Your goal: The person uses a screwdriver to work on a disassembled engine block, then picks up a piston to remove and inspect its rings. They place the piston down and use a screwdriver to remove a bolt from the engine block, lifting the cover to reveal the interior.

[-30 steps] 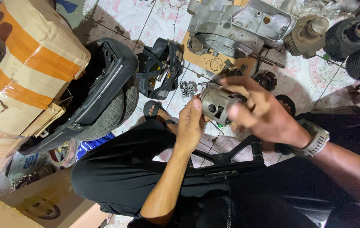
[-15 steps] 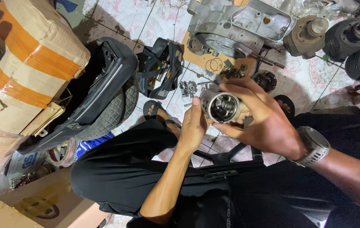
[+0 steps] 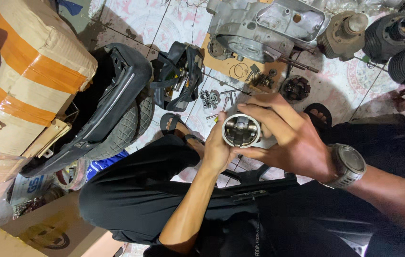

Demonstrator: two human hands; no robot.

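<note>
My left hand (image 3: pixel 219 150) and right hand (image 3: pixel 290 135) grip a round metal piston (image 3: pixel 241 130), fingers closed around it, above the tiled floor (image 3: pixel 183 19).

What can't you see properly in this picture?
Head view:
- Outside of the round metal part: covered by the left hand and right hand.
- Small loose bits on the floor: too small to tell apart.
- Dark ribbed cylinders: cut off by the right edge.
</note>
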